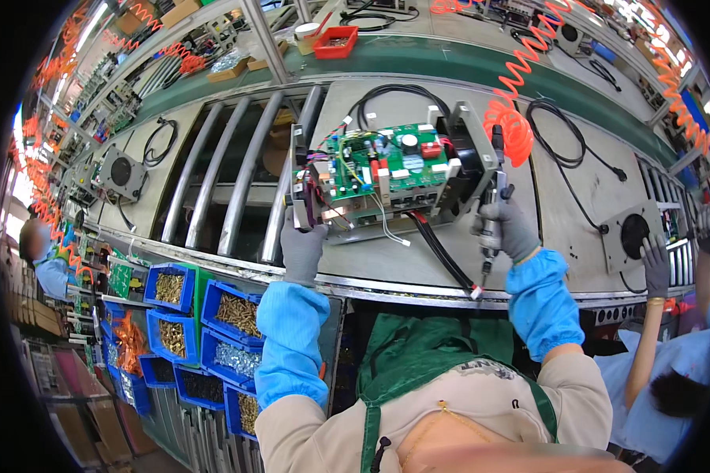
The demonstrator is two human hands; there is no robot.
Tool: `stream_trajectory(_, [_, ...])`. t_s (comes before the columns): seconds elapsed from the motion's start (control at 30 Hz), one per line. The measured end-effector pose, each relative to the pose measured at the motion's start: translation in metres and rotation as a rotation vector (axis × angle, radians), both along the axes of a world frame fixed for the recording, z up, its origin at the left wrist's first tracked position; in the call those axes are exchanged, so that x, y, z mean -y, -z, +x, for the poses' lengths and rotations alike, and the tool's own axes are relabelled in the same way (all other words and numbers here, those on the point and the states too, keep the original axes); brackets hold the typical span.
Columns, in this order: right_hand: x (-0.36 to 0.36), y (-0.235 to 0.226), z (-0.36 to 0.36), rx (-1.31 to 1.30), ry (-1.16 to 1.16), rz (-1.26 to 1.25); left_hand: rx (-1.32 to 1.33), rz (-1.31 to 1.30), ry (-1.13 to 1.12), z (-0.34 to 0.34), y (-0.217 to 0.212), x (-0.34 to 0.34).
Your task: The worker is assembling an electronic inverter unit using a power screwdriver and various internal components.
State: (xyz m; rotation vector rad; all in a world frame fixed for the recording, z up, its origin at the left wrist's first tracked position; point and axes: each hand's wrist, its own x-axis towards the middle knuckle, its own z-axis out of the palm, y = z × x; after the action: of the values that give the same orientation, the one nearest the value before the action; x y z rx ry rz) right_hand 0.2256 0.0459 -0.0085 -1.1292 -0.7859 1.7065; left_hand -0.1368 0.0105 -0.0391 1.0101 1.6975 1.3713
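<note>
1. On my side of the desk [343, 102], below its edge, the blue bins [230, 335] of small metal parts stand beside my left arm, probably for easy reach.
2. My left hand [302, 244] is closed round the near left corner of the metal frame [472, 150], seemingly to steady it; I cannot tell whether it lifts.
3. My right hand [509, 229] is wrapped round a power screwdriver [500, 187], tip downward, just beside the frame.
4. Thick dark cables [440, 251] run from the frame toward the desk's front edge, perhaps to leave its inside clear.
5. The frame sits on the desk between my hands, left end by the rollers [252, 173]; its green circuit board [406, 150] faces up, presumably for access.
6. Behind the screwdriver hangs an orange coiled hose [509, 130], whose stretch likely lets the tool move freely.
</note>
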Motion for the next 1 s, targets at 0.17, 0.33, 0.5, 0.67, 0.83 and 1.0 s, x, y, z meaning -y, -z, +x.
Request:
stream_trajectory(0.17, [-0.065,0.040,0.043,0.306,0.025,-0.017,-0.043,-0.033,-0.015,0.000,0.010,0.001])
stream_trajectory(0.33, [-0.121,0.105,0.061,1.530,-0.087,0.275,-0.024,0.062,0.001,0.005,0.014,0.002])
stream_trajectory(0.5, [-0.136,0.146,0.067,1.339,-0.004,0.106,0.067,0.000,0.036,0.008,0.006,0.005])
stream_trajectory(0.67, [-0.130,0.084,0.081,1.423,-0.322,0.286,0.131,0.101,0.058,0.014,-0.006,0.017])
stream_trajectory(0.83, [-0.097,-0.087,0.050,0.893,0.531,0.847,-0.728,0.422,-0.176,0.033,-0.018,0.054])
stream_trajectory(1.0, [-0.043,-0.142,-0.085,0.831,-0.141,1.320,0.186,-0.069,0.068,0.075,-0.006,0.039])
